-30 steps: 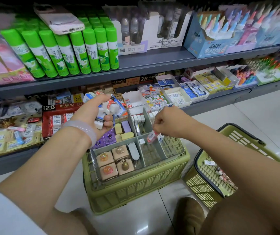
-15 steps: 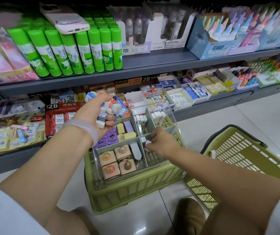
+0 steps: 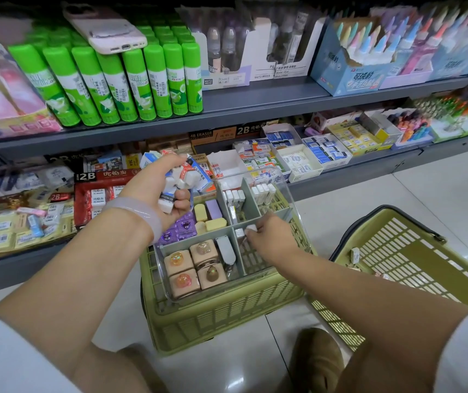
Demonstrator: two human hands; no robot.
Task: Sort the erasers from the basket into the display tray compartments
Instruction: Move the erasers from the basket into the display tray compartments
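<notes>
- Gripping a bunch of erasers (image 3: 180, 177), the left hand (image 3: 159, 191) is held above the tray's far left corner, fingers curled round the white, blue and red pieces; a pale bangle (image 3: 139, 212) is worn at that wrist
- The right hand (image 3: 269, 236) is lowered into the tray's near right compartment, where one small white eraser (image 3: 251, 228) is pinched at the fingertips, just beside another white piece (image 3: 239, 232) at the divider
- The clear tray (image 3: 298, 222) is set on top of an upturned green basket (image 3: 213, 316)
- White erasers (image 3: 234, 197) are stood in rows in the two far compartments; pastel ones (image 3: 213, 215) and purple ones (image 3: 179, 229) are laid in the middle left compartment; four tan blocks (image 3: 191, 265) are packed in the near left one
- A second green basket (image 3: 414, 256) is stood on the floor to the right, with a few small erasers inside
- Green glue sticks (image 3: 119, 83) are lined up on the upper shelf, a phone (image 3: 105, 26) laid across their caps
</notes>
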